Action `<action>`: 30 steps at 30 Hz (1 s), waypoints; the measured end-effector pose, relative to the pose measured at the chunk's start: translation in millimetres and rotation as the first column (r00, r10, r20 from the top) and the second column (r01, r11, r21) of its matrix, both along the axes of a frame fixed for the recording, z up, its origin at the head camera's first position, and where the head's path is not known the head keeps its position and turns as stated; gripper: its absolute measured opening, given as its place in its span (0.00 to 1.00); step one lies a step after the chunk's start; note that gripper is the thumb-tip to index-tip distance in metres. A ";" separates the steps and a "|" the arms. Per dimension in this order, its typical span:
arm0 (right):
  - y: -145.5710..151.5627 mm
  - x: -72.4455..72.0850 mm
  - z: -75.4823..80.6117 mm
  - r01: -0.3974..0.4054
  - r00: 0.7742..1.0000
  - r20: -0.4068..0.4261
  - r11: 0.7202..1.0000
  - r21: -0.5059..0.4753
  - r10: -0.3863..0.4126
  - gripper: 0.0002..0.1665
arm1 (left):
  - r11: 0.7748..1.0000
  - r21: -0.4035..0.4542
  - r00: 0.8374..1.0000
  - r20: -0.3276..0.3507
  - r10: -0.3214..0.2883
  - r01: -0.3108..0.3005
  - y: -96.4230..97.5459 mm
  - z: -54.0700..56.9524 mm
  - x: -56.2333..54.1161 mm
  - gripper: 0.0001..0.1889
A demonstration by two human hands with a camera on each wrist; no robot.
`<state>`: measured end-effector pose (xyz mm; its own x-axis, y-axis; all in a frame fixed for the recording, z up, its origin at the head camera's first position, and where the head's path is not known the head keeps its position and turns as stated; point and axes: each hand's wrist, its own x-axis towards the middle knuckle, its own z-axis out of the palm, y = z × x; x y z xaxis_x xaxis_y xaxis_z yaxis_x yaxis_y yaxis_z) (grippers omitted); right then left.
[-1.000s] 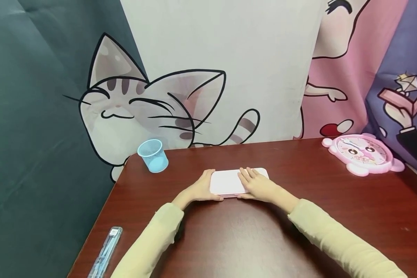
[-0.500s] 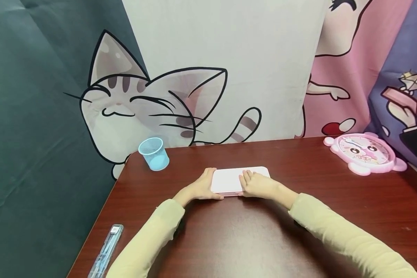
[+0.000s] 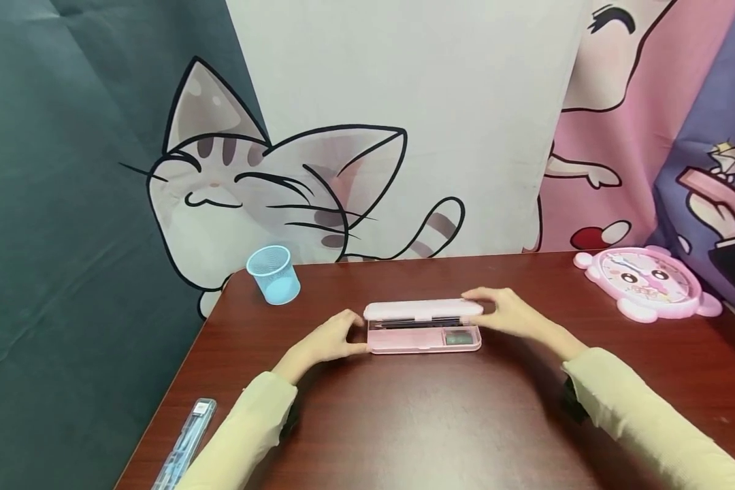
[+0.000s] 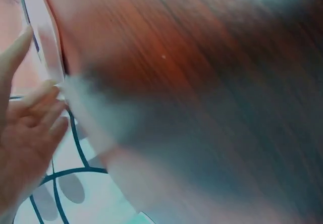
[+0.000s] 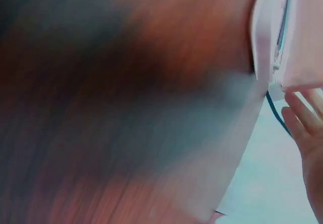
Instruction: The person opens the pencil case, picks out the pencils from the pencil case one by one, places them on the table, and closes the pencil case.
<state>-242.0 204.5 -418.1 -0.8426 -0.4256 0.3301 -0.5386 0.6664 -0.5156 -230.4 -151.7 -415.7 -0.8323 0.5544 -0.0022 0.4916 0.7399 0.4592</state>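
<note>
A pink pencil case (image 3: 404, 340) lies on the table with its pale lid (image 3: 422, 310) tilted up. Dark pencils (image 3: 419, 323) lie along its back, and a small grey-green item (image 3: 459, 338) sits in the right compartment. My left hand (image 3: 327, 340) holds the case's left end, thumb by the front corner and fingers behind. At the other end, my right hand (image 3: 508, 314) has thumb and fingers about the lid's right edge. The right wrist view shows that hand's fingers (image 5: 303, 118) against the lid. In the left wrist view, the case's end (image 4: 45, 37) is between thumb and fingers.
A light blue mesh cup (image 3: 275, 275) stands at the back left. A pink animal-shaped clock (image 3: 646, 282) lies at the back right. Near the left edge of the brown table (image 3: 404, 422) is a clear bluish case (image 3: 186, 442). A cartoon-printed cloth hangs behind.
The pencil case has been opened: its lid has tilted up and back, showing the inside. My right hand has moved from the lid's top to its right end. My left hand shifted slightly left.
</note>
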 end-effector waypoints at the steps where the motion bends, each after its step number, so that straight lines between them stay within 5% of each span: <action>1: -1.4 -2.3 1.6 0.080 0.997 0.022 0.994 -0.070 -0.079 0.27 | 1.000 0.009 0.999 -0.035 -0.004 0.004 1.0 0.8 -0.8 0.31; 3: -7.0 -5.7 5.1 0.269 0.963 0.101 0.934 -0.235 -0.252 0.26 | 0.999 0.030 0.995 -0.098 -0.009 0.012 4.2 1.4 -4.1 0.35; 5: -15.5 -7.6 7.8 0.432 0.902 0.184 0.818 -0.380 -0.391 0.26 | 0.999 0.035 0.990 -0.140 -0.017 0.022 7.7 0.8 -9.4 0.42; 7: -25.1 -6.7 9.3 0.510 0.859 0.236 0.714 -0.479 -0.455 0.25 | 0.999 0.032 0.989 -0.150 -0.017 0.022 11.1 -0.1 -15.4 0.48; 8: -29.2 -5.5 9.2 0.513 0.856 0.237 0.700 -0.497 -0.459 0.24 | 0.999 0.027 0.990 -0.143 -0.018 0.022 12.5 -0.7 -18.5 0.51; 10: -35.3 -2.4 6.7 0.462 0.886 0.193 0.765 -0.449 -0.421 0.20 | 1.000 0.003 0.992 -0.124 -0.020 0.021 14.7 -2.0 -24.4 0.55; 13: -38.5 1.8 -2.2 0.260 0.965 0.098 0.928 -0.268 -0.242 0.16 | 0.999 -0.043 0.997 -0.080 -0.021 0.017 16.0 -4.0 -30.6 0.58; 15: -38.2 4.0 -9.4 0.117 0.991 0.076 0.982 -0.146 -0.107 0.17 | 0.996 -0.086 0.999 -0.043 -0.029 0.026 16.4 -5.9 -32.9 0.59; 18: -36.6 4.3 -17.8 -0.007 0.998 0.061 1.000 -0.003 0.007 0.20 | 0.993 -0.116 0.999 0.036 -0.027 0.031 16.4 -9.7 -34.1 0.59; 23: -35.7 0.4 -21.0 -0.067 0.998 0.019 0.988 0.141 0.065 0.22 | 0.997 -0.080 0.989 0.148 0.010 0.002 15.9 -17.1 -34.6 0.57; 30: -37.4 -6.1 -18.2 -0.116 0.993 0.052 0.984 0.134 0.110 0.16 | 0.999 -0.037 0.984 0.180 0.010 -0.004 16.3 -18.5 -36.3 0.56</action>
